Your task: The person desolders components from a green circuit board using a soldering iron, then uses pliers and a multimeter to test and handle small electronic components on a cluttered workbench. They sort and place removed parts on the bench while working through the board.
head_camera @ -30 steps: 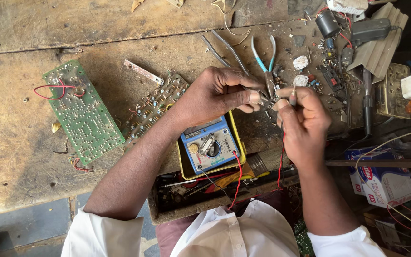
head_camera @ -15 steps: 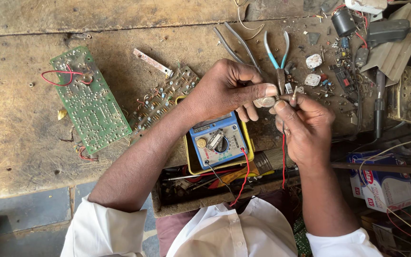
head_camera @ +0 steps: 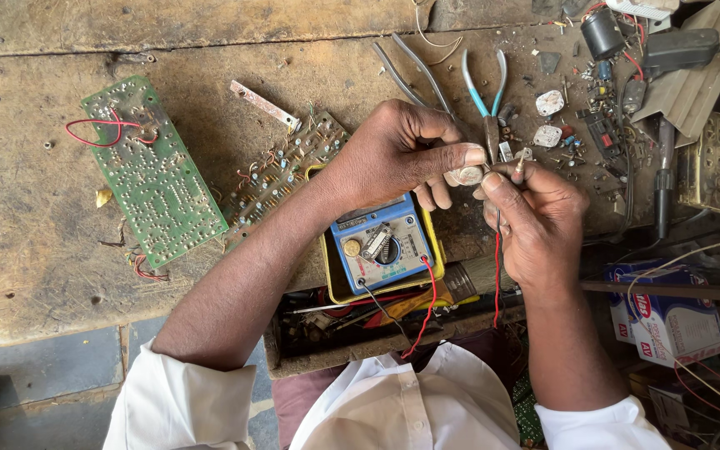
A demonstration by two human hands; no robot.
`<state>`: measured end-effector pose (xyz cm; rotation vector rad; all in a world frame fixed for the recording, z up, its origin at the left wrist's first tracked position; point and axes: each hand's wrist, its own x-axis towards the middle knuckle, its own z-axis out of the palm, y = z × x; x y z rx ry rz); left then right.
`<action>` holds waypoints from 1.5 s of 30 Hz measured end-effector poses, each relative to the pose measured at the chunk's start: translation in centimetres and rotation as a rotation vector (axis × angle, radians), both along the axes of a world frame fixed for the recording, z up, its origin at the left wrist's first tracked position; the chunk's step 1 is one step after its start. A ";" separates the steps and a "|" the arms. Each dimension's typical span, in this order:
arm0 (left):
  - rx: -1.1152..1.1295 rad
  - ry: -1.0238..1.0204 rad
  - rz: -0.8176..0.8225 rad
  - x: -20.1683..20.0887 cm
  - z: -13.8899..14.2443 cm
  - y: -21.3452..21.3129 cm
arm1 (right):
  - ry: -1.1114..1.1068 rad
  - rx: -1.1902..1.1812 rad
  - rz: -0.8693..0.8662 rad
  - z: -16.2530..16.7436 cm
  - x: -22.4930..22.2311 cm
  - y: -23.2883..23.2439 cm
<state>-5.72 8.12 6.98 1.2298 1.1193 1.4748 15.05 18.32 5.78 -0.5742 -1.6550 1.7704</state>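
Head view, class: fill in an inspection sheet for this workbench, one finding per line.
Surface: worn wooden bench, scratched.
Job's things: small round metal part at left hand's fingertips; multimeter below the hands.
Clutter: green circuit board, second board, blue-handled pliers, tweezers.
Hands: left hand pinches the part; right hand holds a probe to it.
Cables: red lead, black lead.
Surroundings: boxes at right.
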 end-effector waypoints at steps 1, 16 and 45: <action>0.003 -0.002 -0.004 0.0 0.0 0.0 | 0.004 -0.005 0.002 0.0 0.0 0.0; 0.018 0.009 -0.008 -0.1 0.1 -0.1 | 0.008 0.015 0.003 0.0 0.0 0.0; 0.096 0.040 0.153 0.1 0.8 -0.2 | -0.111 0.560 -0.392 1.6 0.5 5.0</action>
